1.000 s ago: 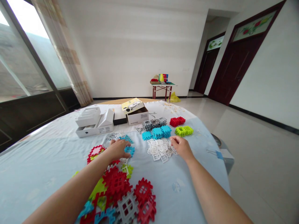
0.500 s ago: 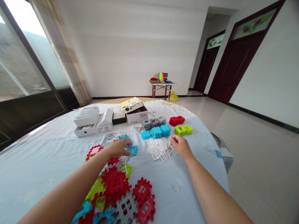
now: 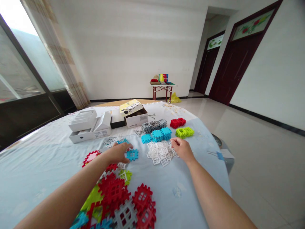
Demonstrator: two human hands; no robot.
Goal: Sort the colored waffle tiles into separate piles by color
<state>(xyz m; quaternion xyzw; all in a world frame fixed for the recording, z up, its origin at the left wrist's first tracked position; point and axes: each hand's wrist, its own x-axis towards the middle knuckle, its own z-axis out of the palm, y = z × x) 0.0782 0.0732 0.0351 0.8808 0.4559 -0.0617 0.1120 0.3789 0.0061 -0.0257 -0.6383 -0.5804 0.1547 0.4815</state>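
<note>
My left hand (image 3: pixel 119 152), fingers apart, hovers beside a blue interlocking building plate (image 3: pixel 132 155) with a window-like cutout. Under its wrist lie red, grey and green notched plates. At the right edge of a pile of small white window-shaped pieces (image 3: pixel 159 152) is my right hand (image 3: pixel 181 149), its fingers curled and pinched together. Whatever they may hold is hidden. In front of me spreads a mixed heap of red plates (image 3: pixel 115 190), with a grey plate (image 3: pixel 125 214) and a green plate (image 3: pixel 92 197) in it.
Beyond the white pile stand stacks of blue plates (image 3: pixel 157 135), grey plates (image 3: pixel 152 126), red plates (image 3: pixel 177 123) and lime-green plates (image 3: pixel 185 132). White boxes (image 3: pixel 83 120) and an opened carton (image 3: pixel 137 121) sit at the far left. The round table's edge curves along the right.
The view has swung slightly to the right, so everything sits a little further left. My left thumb has drawn back a little from the blue plate. My right hand stays by the white pieces.
</note>
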